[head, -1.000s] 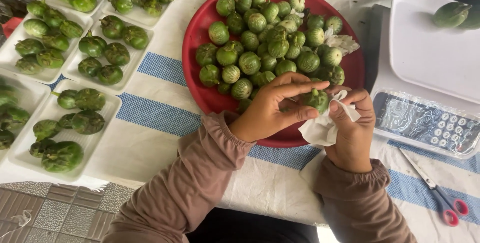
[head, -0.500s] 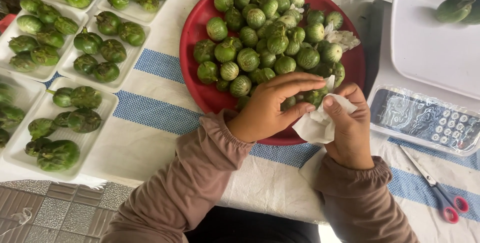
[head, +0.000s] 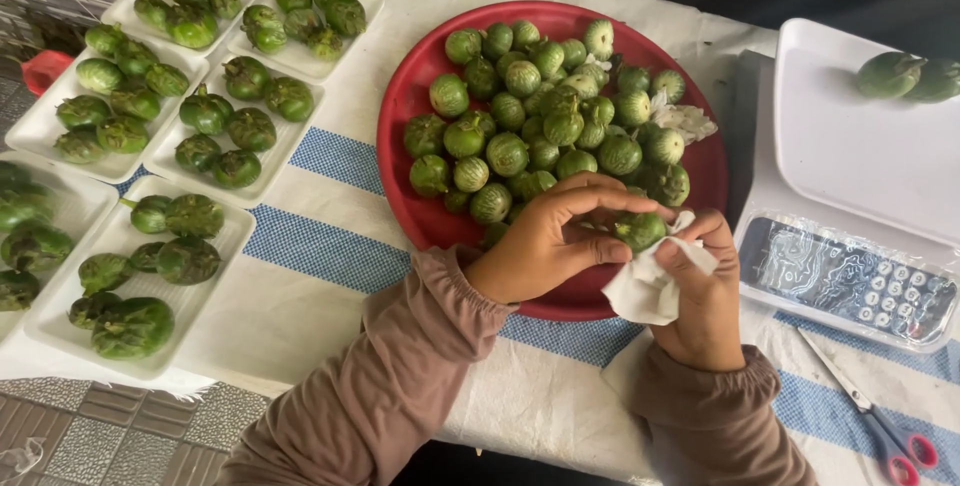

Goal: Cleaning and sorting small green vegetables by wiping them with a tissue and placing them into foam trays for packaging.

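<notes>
Just right of frame centre, the small green eggplant (head: 640, 230) sits pinched between both hands, left hand (head: 555, 241) fingers arched over it, right hand (head: 705, 291) apparently pressing a white tissue (head: 648, 291) against its lower right.

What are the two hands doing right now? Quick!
Left hand: closed, fingertips pinching a small green round fruit.
Right hand: closed, holding a crumpled white tissue against that fruit.

A: Room around the hands?
B: Tight. Red plate (head: 400, 126) heaped with green fruit just ahead, white scale (head: 850, 146) close right, scissors (head: 880, 431) near right wrist.
A: Left?
B: Bare striped cloth (head: 310, 276) between plate and white trays (head: 60, 306); passable there.
</notes>
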